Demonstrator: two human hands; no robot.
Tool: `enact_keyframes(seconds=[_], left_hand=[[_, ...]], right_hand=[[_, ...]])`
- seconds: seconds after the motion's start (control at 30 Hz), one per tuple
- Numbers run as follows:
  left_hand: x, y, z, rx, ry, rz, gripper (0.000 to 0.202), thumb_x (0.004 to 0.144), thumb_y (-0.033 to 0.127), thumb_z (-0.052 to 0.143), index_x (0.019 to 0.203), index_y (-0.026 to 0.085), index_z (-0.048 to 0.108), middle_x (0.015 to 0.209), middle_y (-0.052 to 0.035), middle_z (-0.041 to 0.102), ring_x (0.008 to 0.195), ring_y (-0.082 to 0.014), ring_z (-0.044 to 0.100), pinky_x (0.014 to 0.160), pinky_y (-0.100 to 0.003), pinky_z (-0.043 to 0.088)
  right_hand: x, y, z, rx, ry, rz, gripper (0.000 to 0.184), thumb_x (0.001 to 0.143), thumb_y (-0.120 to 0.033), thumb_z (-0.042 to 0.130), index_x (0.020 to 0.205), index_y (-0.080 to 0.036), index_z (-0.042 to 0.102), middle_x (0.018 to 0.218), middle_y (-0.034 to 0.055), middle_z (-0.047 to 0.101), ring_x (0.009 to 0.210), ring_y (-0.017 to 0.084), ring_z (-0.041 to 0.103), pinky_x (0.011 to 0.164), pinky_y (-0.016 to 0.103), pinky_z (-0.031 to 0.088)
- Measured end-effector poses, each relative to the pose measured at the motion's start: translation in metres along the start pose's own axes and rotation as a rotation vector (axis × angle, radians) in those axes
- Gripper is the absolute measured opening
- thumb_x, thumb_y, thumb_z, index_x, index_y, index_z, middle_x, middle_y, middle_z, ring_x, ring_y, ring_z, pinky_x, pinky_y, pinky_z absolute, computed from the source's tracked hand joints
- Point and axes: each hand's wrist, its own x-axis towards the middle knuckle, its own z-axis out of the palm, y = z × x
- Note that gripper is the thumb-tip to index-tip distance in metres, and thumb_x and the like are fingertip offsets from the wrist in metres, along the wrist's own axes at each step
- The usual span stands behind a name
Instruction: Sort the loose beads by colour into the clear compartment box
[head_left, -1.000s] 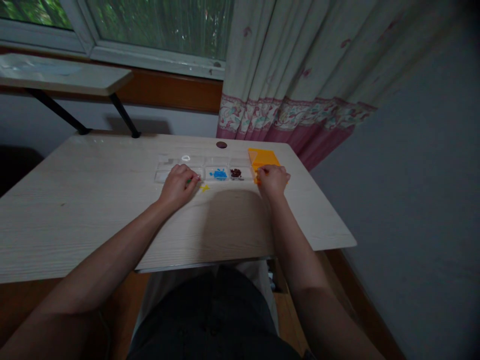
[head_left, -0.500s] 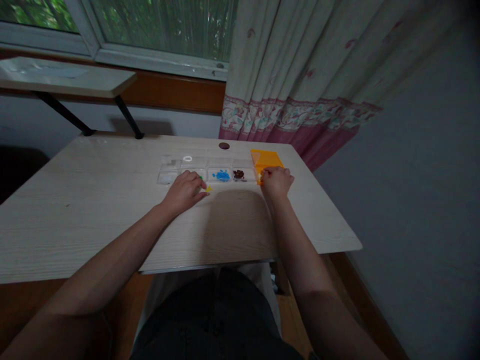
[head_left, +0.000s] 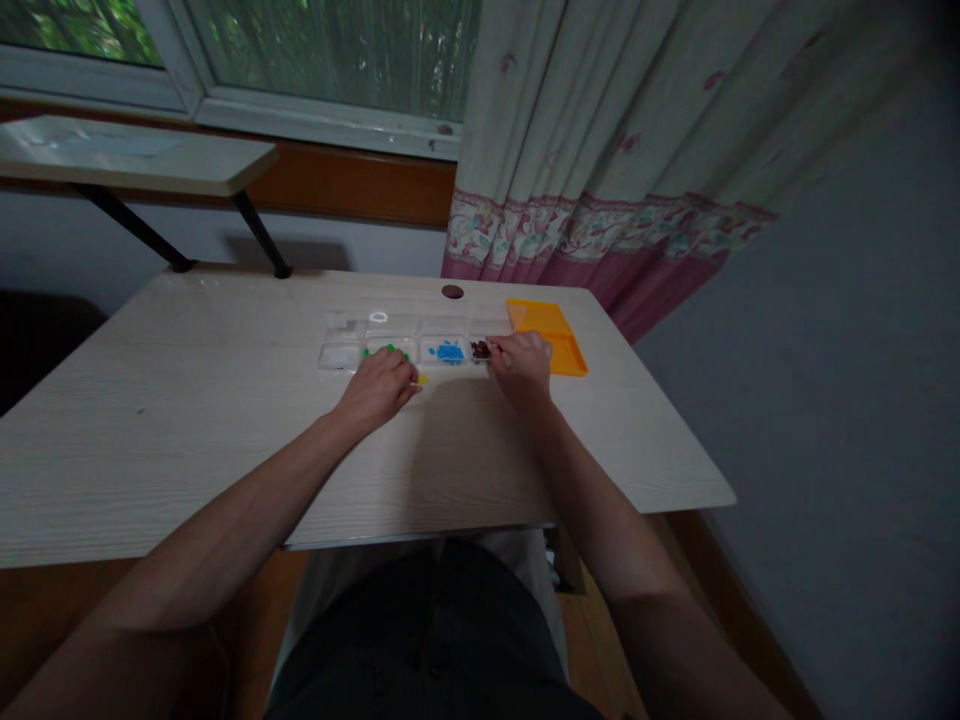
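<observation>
My left hand (head_left: 379,387) rests at the front of a clear compartment box (head_left: 369,330), with thumb and fingertips closed on a small yellow piece (head_left: 423,379). Just beyond its knuckles, small green pieces (head_left: 390,348) show in one compartment, partly covered by the hand. Small blue pieces (head_left: 450,351) fill part of the compartment to their right. Over the compartment of dark brown pieces (head_left: 480,350) is my right hand (head_left: 523,366), its fingers pinched together. Whatever sits in that pinch is too small to make out. An open orange case (head_left: 568,354) lies partly behind this hand.
The box's transparent lid lies open toward the back of the wooden desk (head_left: 225,400). A round dark cable hole (head_left: 452,292) sits behind it. A raised shelf (head_left: 150,160) on black legs stands back left, and a patterned curtain (head_left: 585,230) hangs behind the right side.
My right hand has moved left from the orange case to the brown pieces. My left hand's thumb and fingers have closed on the yellow piece, and more green pieces show.
</observation>
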Motion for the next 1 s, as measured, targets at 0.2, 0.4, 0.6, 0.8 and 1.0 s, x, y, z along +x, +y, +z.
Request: enact_keyframes(seconds=[0.2,0.4,0.6,0.8,1.0], left_hand=[[0.0,0.005,-0.003,0.069,0.007,0.012,0.019,0.095,0.031,0.053,0.094,0.017,0.066,0.093,-0.0114,0.061,0.095,-0.0271,0.053,0.081,-0.04,0.041],[0.0,0.008,-0.001,0.104,0.011,0.004,0.022,0.097,0.029,0.049,0.092,0.016,0.065,0.092,-0.0121,0.061,0.095,-0.0278,0.052,0.08,-0.04,0.041],[0.001,-0.002,-0.011,0.047,0.098,-0.069,0.03,0.1,0.033,0.041,0.094,0.015,0.065,0.093,-0.0126,0.06,0.094,-0.0273,0.052,0.084,-0.041,0.042],[0.002,-0.023,-0.032,0.05,0.171,-0.192,0.034,0.1,0.037,0.04,0.093,0.017,0.066,0.094,-0.0127,0.06,0.096,-0.0286,0.052,0.087,-0.044,0.041],[-0.007,-0.057,-0.049,0.171,0.159,-0.323,0.037,0.099,0.043,0.042,0.089,0.018,0.067,0.092,-0.0115,0.06,0.094,-0.0273,0.05,0.087,-0.042,0.04]], right_hand=[[-0.009,-0.021,0.008,0.031,-0.1,-0.219,0.031,0.099,-0.033,0.046,0.111,-0.025,0.074,0.103,0.0076,0.071,0.105,0.024,0.05,0.094,0.038,0.027],[-0.015,-0.039,0.011,0.051,-0.207,-0.366,0.029,0.1,-0.032,0.047,0.106,-0.026,0.074,0.102,0.0056,0.071,0.102,0.023,0.05,0.092,0.037,0.027],[-0.01,-0.049,0.011,0.017,-0.32,-0.48,0.024,0.097,-0.028,0.054,0.111,-0.024,0.073,0.105,0.0067,0.07,0.104,0.023,0.052,0.089,0.037,0.03],[-0.004,-0.069,0.006,-0.055,-0.379,-0.514,0.022,0.093,-0.027,0.06,0.11,-0.023,0.073,0.103,0.0084,0.067,0.104,0.025,0.052,0.084,0.037,0.033],[-0.009,-0.071,0.018,-0.009,-0.373,-0.469,0.03,0.097,-0.036,0.056,0.118,-0.022,0.071,0.105,0.0094,0.066,0.102,0.025,0.052,0.084,0.036,0.034]])
